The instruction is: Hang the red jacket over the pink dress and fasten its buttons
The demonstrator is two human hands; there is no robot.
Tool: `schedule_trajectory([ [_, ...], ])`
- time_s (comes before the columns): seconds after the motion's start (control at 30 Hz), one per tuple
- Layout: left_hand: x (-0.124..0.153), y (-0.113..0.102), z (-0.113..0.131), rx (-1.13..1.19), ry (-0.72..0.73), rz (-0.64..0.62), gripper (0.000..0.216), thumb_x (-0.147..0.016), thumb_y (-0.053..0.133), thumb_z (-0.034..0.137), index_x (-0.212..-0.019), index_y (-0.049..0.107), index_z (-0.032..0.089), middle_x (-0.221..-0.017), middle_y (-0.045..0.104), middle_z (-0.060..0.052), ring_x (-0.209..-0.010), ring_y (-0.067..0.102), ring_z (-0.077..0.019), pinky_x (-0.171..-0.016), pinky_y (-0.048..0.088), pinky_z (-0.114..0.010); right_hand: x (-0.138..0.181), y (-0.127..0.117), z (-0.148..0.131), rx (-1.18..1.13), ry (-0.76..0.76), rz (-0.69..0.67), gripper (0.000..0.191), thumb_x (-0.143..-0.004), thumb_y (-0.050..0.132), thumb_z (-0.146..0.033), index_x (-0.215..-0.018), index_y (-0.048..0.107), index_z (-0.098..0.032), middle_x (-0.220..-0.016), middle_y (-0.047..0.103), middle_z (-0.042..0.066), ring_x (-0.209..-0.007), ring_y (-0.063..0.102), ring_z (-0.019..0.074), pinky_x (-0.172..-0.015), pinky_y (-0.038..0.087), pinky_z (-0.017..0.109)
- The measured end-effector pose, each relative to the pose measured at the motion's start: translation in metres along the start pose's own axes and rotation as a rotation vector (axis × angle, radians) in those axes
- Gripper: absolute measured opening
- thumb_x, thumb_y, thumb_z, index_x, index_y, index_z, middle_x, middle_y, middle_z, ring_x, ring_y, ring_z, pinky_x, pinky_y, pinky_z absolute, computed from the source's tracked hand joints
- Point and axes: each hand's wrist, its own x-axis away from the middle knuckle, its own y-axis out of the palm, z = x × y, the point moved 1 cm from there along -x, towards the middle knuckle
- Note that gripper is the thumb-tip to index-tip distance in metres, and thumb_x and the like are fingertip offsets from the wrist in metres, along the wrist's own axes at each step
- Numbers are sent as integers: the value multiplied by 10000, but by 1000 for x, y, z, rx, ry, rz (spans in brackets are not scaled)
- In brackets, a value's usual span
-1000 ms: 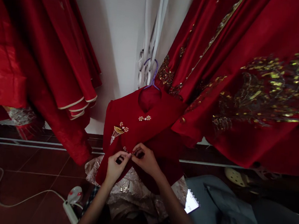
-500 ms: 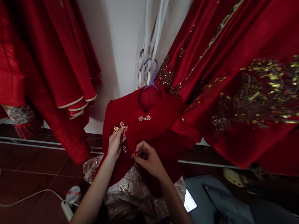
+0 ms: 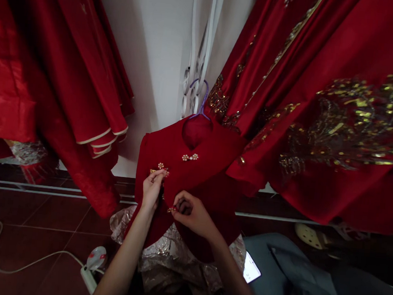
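A dark red sleeveless top [image 3: 214,144] hangs from a purple hanger [image 3: 201,106]. Across its front, below the neckline, lies a fastened pearl-and-flower clasp [image 3: 190,157]. My left hand [image 3: 151,189] pinches the front edge at the left, where a gold piece and a pearl flower ornament [image 3: 161,166] show by the fingertips. Lower and to the right, thumb and fingers of my right hand [image 3: 190,212] are closed on a small gilt clasp piece [image 3: 171,209] at the other front edge. What lies inside each pinch is partly hidden.
Red garments hang at left [image 3: 84,85] and right [image 3: 295,59], the right one with gold sequins. White straps [image 3: 213,24] hang behind the hanger. Crinkled shiny fabric [image 3: 161,255] lies below the top. A lit phone [image 3: 251,269] and a corded power strip [image 3: 88,278] are nearby.
My right hand has moved slightly left and down with the clasp piece, closer to the left front edge. The left hand still pinches in nearly the same spot.
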Motion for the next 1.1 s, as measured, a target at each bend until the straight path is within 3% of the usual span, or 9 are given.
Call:
schedule_trajectory([
  [0.13,1,6,6,-97,-21,-128,299,-683,680,372,-880,692,148,-810,712,-51,-802,648,-159,-778,473,-276,0,-5,-2,55,-8,49,172,-661,571,-95,-793,507,-185,-715,520,-39,-644,479,89,-579,362,197],
  [0.2,2,16,15,-243,43,-236,275,-716,651,391,-841,693,150,-784,702,-48,-802,640,-171,-768,473,-283,2,-10,-5,81,-17,68,158,-660,557,-90,-776,503,-184,-709,518,-38,-645,483,91,-579,358,199],
  [0.37,7,55,46,-657,561,-446,236,-826,564,337,-1000,646,201,-963,631,-56,-825,587,-140,-745,471,-262,11,-24,-18,74,10,-96,141,-670,517,-80,-766,498,-182,-711,531,-31,-640,475,93,-606,376,207],
  [0.47,9,73,61,-978,853,-458,245,-864,518,357,-1054,630,251,-1015,552,-64,-934,526,-175,-779,460,-292,16,-32,-24,88,14,-144,155,-667,510,-72,-776,499,-183,-723,539,-27,-644,476,96,-618,386,212],
  [0.53,5,79,68,-1147,945,-469,229,-868,508,369,-1007,647,249,-978,525,-65,-957,489,-197,-785,453,-309,19,-37,-28,98,15,-152,159,-668,504,-67,-775,499,-185,-721,540,-27,-640,473,97,-615,386,213],
  [0.7,-8,86,84,-1285,1008,-649,233,-853,529,371,-976,662,225,-942,515,-65,-919,465,-204,-760,442,-317,23,-47,-34,110,22,-188,155,-673,490,-61,-758,505,-190,-699,552,-23,-623,476,105,-592,390,220],
  [0.87,-12,90,95,-1190,992,-794,163,-818,588,338,-887,684,227,-1007,554,-59,-949,481,-202,-856,401,-351,26,-52,-39,112,34,-302,165,-657,515,-58,-754,505,-191,-693,563,-21,-612,485,106,-561,389,215],
  [0.97,-13,91,99,-1133,959,-819,122,-784,630,324,-844,682,232,-1029,605,-43,-969,502,-208,-904,358,-374,27,-55,-42,122,14,-308,172,-655,510,-40,-741,501,-188,-691,561,-22,-608,488,101,-558,386,210],
  [1.1,-10,91,102,-1068,965,-824,84,-764,641,303,-800,659,229,-899,664,-21,-913,544,-198,-964,305,-394,30,-54,-45,152,4,-335,135,-710,553,-89,-800,536,-187,-741,600,-8,-622,522,105,-575,415,222],
])
